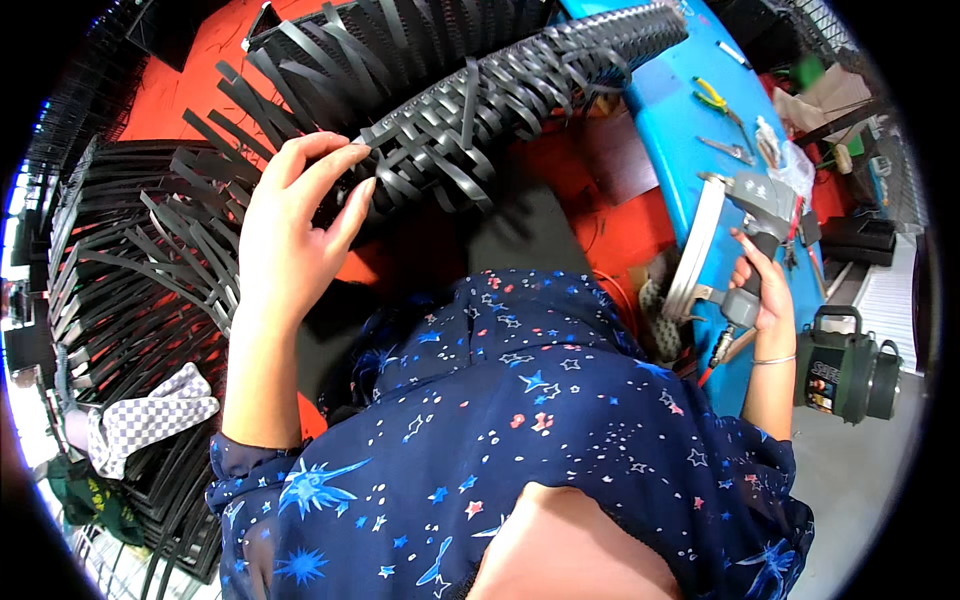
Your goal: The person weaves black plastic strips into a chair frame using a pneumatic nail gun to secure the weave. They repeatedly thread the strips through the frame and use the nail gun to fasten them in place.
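Across the upper middle runs a long curved piece woven from flat black strips, with loose strip ends hanging below it. My left hand is at its near left end, fingers bent over the edge and thumb below, gripping it; what lies between the fingertips is partly hidden. On the right, my right hand is wrapped round the dark handle of a grey air staple gun. The gun's long silver magazine points toward the woven piece but stands apart from it. A red hose joins the gun's handle end.
A blue tabletop bears yellow-handled pliers, a metal tool and a white marker. Many loose black strips fan out at left, near a checkered sleeve. A dark green canister-like device stands at far right.
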A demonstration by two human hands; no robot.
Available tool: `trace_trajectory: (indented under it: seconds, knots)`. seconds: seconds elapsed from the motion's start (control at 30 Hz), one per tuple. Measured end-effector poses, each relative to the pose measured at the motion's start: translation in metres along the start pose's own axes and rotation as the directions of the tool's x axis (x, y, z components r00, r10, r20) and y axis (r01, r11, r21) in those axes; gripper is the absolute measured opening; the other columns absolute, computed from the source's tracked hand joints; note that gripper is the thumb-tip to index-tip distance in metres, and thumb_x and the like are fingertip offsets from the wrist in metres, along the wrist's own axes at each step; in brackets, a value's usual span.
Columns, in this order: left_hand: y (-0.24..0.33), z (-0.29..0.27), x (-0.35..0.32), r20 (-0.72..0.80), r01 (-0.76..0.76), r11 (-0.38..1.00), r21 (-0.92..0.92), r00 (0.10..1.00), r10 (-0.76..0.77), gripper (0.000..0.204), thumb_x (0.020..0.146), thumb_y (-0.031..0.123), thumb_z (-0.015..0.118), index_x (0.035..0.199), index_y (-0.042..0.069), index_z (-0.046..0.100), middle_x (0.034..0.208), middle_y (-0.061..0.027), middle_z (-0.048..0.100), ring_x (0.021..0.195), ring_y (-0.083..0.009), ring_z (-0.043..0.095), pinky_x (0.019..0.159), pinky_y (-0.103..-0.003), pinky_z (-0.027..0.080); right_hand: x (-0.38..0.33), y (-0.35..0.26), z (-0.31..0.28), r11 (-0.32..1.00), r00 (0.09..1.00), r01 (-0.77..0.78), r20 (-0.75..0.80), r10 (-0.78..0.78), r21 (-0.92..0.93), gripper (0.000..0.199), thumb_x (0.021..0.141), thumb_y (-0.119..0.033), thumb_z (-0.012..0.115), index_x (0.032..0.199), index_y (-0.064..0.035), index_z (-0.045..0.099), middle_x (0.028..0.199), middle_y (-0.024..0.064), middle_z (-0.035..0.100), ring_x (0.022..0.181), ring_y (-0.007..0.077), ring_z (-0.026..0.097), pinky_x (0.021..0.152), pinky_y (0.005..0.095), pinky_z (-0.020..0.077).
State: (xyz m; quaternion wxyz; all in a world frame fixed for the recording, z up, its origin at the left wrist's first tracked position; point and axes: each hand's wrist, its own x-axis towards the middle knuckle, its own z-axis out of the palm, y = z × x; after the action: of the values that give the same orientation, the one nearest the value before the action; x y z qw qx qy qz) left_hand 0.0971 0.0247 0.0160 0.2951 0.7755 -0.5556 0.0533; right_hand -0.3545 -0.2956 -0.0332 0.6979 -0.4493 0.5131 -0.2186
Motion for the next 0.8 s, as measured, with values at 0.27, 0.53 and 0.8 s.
trace_trajectory:
  seconds: [0.27,0.53,0.8]
  knots:
    - [-0.012,-0.017,-0.012,0.081,-0.007,1.000,0.022,0.997,0.005,0.037,0.083,0.015,0.081,0.118,0.009,0.074,0.123,-0.0102,0.064,0.116,-0.0305,0.063,0.102,-0.040,0.050,0.010,0.061,-0.094,0.926,0.992,-0.073,-0.073,0.107,0.371,0.039,0.107,-0.032,0.060,0.131,-0.0007,0.062,0.068,-0.0044,0.044,0.061,0.0081,0.048,0.060,0.0257,0.0468]
    - [-0.012,-0.012,-0.014,0.072,-0.058,0.995,0.084,0.996,0.052,0.039,0.081,0.010,0.082,0.119,0.008,0.075,0.125,-0.0114,0.065,0.118,-0.0293,0.062,0.102,-0.040,0.049,0.032,0.051,-0.134,0.916,0.912,-0.173,-0.409,0.010,-0.363,0.051,0.094,-0.053,0.072,0.099,-0.0023,0.069,0.076,0.0055,0.067,0.067,0.0162,0.065,0.060,0.0283,0.0501]
    - [-0.006,-0.020,-0.015,0.027,-0.063,0.996,0.067,0.998,0.061,0.026,0.083,0.009,0.080,0.109,0.010,0.077,0.112,-0.0082,0.066,0.107,-0.0277,0.064,0.093,-0.039,0.052,0.004,-0.021,-0.082,0.024,0.731,-0.383,-0.318,-0.603,-0.924,0.070,0.087,-0.072,0.068,0.100,-0.0033,0.073,0.082,0.0156,0.071,0.080,0.0280,0.070,0.076,0.0386,0.0527]
